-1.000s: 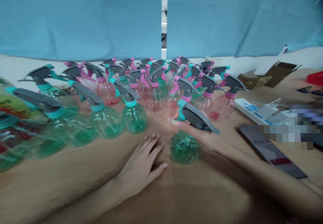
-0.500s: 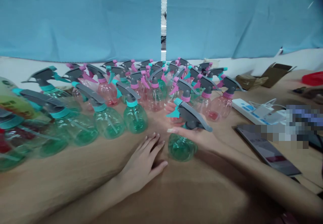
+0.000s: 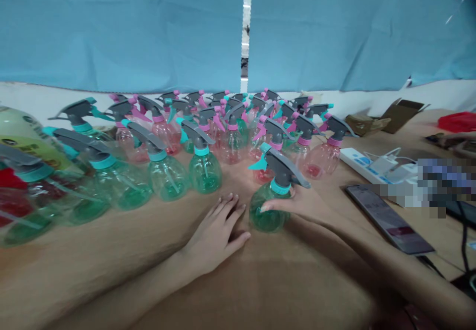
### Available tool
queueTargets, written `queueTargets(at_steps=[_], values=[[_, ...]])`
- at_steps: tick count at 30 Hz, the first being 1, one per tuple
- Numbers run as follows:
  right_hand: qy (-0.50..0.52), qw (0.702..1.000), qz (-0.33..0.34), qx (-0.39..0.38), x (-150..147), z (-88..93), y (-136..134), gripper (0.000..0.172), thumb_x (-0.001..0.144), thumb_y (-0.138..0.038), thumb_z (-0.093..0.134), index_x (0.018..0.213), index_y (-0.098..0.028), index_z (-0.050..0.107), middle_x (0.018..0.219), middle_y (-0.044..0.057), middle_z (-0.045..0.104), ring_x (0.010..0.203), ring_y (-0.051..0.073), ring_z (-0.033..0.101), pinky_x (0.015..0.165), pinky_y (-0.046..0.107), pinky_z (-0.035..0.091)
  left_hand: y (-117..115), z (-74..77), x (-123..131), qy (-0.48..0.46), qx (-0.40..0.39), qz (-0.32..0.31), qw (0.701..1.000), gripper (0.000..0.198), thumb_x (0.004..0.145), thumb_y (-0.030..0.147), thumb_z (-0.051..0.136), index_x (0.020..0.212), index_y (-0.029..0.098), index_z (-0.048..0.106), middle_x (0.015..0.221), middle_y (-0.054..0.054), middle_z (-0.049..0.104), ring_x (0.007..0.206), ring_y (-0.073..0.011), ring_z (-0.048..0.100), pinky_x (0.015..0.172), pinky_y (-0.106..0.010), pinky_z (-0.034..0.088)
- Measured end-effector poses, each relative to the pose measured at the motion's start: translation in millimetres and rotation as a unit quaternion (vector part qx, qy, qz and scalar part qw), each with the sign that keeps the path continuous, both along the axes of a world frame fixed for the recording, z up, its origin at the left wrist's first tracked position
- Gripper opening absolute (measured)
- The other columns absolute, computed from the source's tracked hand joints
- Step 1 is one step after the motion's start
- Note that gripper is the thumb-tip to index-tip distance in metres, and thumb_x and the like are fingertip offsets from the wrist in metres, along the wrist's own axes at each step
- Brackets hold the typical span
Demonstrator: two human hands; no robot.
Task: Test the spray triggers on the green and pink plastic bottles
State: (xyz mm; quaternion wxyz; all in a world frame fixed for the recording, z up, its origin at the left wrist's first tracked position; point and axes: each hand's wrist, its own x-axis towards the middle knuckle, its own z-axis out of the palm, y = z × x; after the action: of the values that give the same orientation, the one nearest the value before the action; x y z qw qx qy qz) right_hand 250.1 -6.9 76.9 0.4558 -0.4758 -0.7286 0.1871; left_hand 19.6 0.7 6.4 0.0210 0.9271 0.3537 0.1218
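Upright on the table in front of me stands a green spray bottle [image 3: 269, 218] with a grey trigger head and turquoise collar. My right hand [image 3: 297, 203] is wrapped round its body from the right, thumb across the front; the other fingers are hidden behind it. Just left of this bottle, my left hand [image 3: 217, 231] lies flat on the wooden table [image 3: 238, 295], holding nothing, with its fingers stretched out. Another green spray bottle [image 3: 206, 174] stands beyond my left fingertips. Close behind the held bottle is a pink spray bottle [image 3: 325, 156].
Many green and pink spray bottles crowd the back and left, beside a large yellow-labelled jug [image 3: 28, 132]. To the right are a phone [image 3: 388, 218], a white power strip [image 3: 362, 164] with cables, an open cardboard box [image 3: 403, 114] and a red item [image 3: 459, 121]. A blue curtain [image 3: 148, 32] hangs behind.
My right hand has shifted down from the neck of the green spray bottle to its body. My left hand stays flat on the table. The view has turned slightly left.
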Motion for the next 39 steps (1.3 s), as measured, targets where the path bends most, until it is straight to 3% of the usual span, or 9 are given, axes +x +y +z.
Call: queueTargets(at_steps=[2, 4, 9, 12, 16, 24, 35, 39], values=[[-0.033, 0.999, 0.008, 0.006, 4.3, -1.2, -8.0, 0.062, 0.061, -0.046, 0.081, 0.116, -0.029, 0.057, 0.114, 0.007, 0.064, 0.101, 0.029, 0.062, 0.085, 0.044, 0.052, 0.2, 1.3, 0.3, 0.008, 0.002, -0.001, 1.000, 0.058, 0.095, 0.048, 0.047, 0.139, 0.010, 0.042, 0.149, -0.019, 0.037, 0.139, -0.0296, 0.031, 0.110, -0.048, 0.032], [-0.051, 0.998, -0.003, 0.021, 9.4, -6.2, -15.0, 0.067, 0.063, -0.048, 0.080, 0.120, -0.026, 0.052, 0.115, 0.009, 0.063, 0.102, 0.030, 0.062, 0.086, 0.046, 0.051, 0.5, 2.4, 0.8, 0.015, 0.010, -0.002, 1.000, 0.058, 0.095, 0.047, 0.048, 0.138, 0.009, 0.043, 0.148, -0.019, 0.038, 0.138, -0.0298, 0.032, 0.109, -0.048, 0.033], [-0.087, 0.991, -0.080, 0.056, 13.1, -19.5, -19.0, 0.048, 0.070, -0.050, 0.075, 0.104, -0.022, 0.057, 0.094, 0.007, 0.066, 0.085, 0.027, 0.065, 0.075, 0.043, 0.053, -5.7, 3.3, 4.7, 0.025, 0.063, 0.017, 0.998, 0.052, 0.093, 0.042, 0.051, 0.132, 0.008, 0.051, 0.139, -0.018, 0.050, 0.130, -0.0319, 0.045, 0.104, -0.047, 0.040], [-0.095, 0.991, -0.082, 0.038, 3.5, -19.2, -10.8, 0.047, 0.072, -0.052, 0.073, 0.103, -0.020, 0.057, 0.097, 0.009, 0.066, 0.086, 0.027, 0.064, 0.075, 0.043, 0.053, -17.3, 2.5, 8.4, 0.028, 0.112, 0.049, 0.992, 0.042, 0.091, 0.030, 0.052, 0.123, 0.004, 0.058, 0.125, -0.020, 0.062, 0.116, -0.0345, 0.057, 0.092, -0.047, 0.049], [-0.136, 0.985, -0.085, 0.058, -16.7, -13.0, 6.7, 0.046, 0.076, -0.051, 0.069, 0.105, -0.018, 0.057, 0.101, 0.012, 0.065, 0.095, 0.030, 0.063, 0.080, 0.046, 0.051, -31.5, 0.2, 11.8, 0.022, 0.147, 0.042, 0.988, 0.036, 0.089, 0.025, 0.049, 0.116, 0.005, 0.063, 0.113, -0.019, 0.068, 0.104, -0.0340, 0.063, 0.083, -0.045, 0.053], [-0.158, 0.984, -0.078, 0.038, -45.1, 5.2, 42.7, 0.034, 0.077, -0.029, 0.070, 0.105, -0.017, 0.054, 0.104, 0.013, 0.066, 0.096, 0.030, 0.064, 0.080, 0.042, 0.049, -30.6, -4.1, 11.6, -0.015, 0.120, 0.028, 0.992, 0.035, 0.089, 0.024, 0.048, 0.116, 0.006, 0.062, 0.116, -0.018, 0.066, 0.109, -0.0329, 0.061, 0.085, -0.045, 0.052], [-0.136, 0.986, -0.097, -0.022, -51.5, 8.4, 66.2, 0.047, 0.077, -0.023, 0.069, 0.117, -0.010, 0.047, 0.107, 0.018, 0.067, 0.097, 0.032, 0.065, 0.081, 0.042, 0.048, -25.4, -6.2, 8.5, -0.034, 0.079, 0.016, 0.996, 0.037, 0.090, 0.026, 0.048, 0.121, 0.010, 0.059, 0.129, -0.017, 0.060, 0.121, -0.0309, 0.053, 0.096, -0.045, 0.047], [-0.110, 0.990, -0.089, -0.020, -50.3, 3.5, 70.3, 0.052, 0.079, -0.024, 0.068, 0.124, -0.013, 0.046, 0.115, 0.017, 0.065, 0.106, 0.032, 0.063, 0.087, 0.044, 0.048, -24.3, -6.9, 8.2, -0.028, 0.079, 0.011, 0.996, 0.037, 0.089, 0.026, 0.049, 0.121, 0.008, 0.059, 0.129, -0.018, 0.059, 0.121, -0.0323, 0.053, 0.095, -0.046, 0.048]])
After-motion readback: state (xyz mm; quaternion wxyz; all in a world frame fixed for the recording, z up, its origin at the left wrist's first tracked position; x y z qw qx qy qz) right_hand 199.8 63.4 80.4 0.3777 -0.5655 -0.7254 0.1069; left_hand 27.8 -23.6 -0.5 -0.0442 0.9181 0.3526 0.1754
